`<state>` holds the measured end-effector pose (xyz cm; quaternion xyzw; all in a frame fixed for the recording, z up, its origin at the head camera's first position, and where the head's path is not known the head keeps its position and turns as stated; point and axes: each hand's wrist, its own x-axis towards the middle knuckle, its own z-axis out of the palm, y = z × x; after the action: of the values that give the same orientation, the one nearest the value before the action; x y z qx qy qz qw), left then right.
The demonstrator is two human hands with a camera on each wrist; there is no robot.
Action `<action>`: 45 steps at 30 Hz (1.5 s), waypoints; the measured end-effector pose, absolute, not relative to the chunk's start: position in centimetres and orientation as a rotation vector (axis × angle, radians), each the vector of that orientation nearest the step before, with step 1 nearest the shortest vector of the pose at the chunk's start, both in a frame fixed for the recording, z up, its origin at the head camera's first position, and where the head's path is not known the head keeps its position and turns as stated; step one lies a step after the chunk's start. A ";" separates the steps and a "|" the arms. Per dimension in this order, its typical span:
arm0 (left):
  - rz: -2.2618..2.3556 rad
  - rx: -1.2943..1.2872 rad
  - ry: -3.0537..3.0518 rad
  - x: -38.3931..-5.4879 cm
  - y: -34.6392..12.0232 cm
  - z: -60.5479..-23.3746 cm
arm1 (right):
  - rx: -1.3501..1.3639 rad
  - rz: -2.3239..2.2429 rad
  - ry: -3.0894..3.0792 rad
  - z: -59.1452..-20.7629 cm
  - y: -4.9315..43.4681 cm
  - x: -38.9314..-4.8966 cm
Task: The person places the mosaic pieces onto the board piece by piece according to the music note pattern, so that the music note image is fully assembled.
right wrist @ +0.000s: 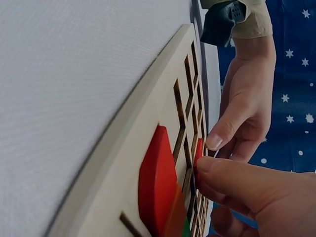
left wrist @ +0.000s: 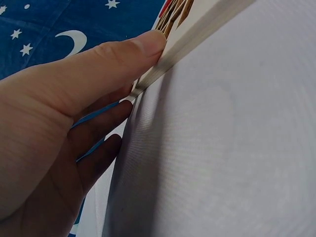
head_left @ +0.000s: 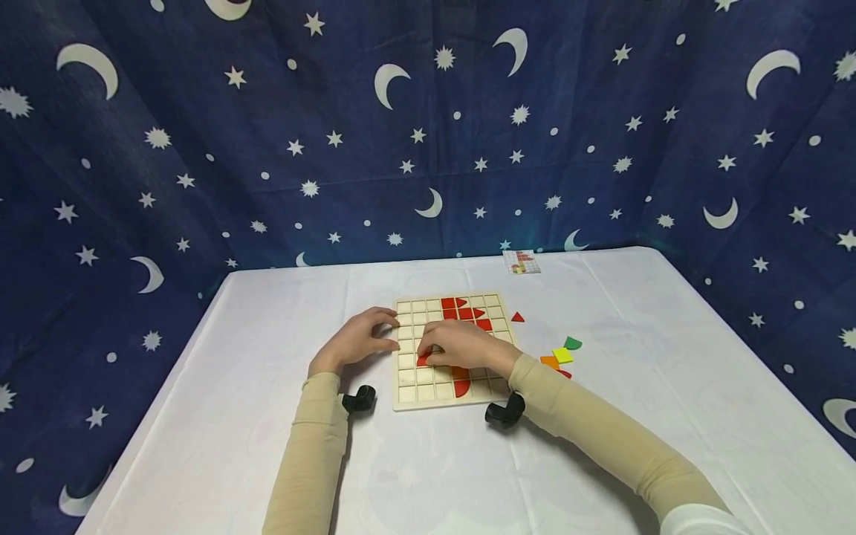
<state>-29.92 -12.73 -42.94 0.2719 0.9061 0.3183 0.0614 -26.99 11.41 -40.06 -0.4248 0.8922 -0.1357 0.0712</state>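
A wooden grid board lies on the table. My left hand touches its left edge with thumb and fingers spread; the left wrist view shows the thumb against the board's rim. Over the grid, my right hand pinches a red piece down at a left-side cell, its shape partly covered by the fingers. Red squares and red triangles fill cells near the board's top. A red rounded piece sits near the bottom, with an orange piece above it. The right hand hides the board's middle.
Right of the board lie a loose red triangle, a green rounded piece, a yellow square, an orange piece and a partly covered red piece. A pattern card lies at the table's back edge, before a starry curtain.
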 end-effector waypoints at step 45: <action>0.959 0.804 2.740 -29.7 -12.7 -42.8 | -0.672 -0.304 2.499 -37.6 28.6 -24.2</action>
<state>-29.70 -12.70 -42.79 0.2664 0.9077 0.3176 0.0649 -24.16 28.65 -37.62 -0.2486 0.9249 -0.1126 0.2648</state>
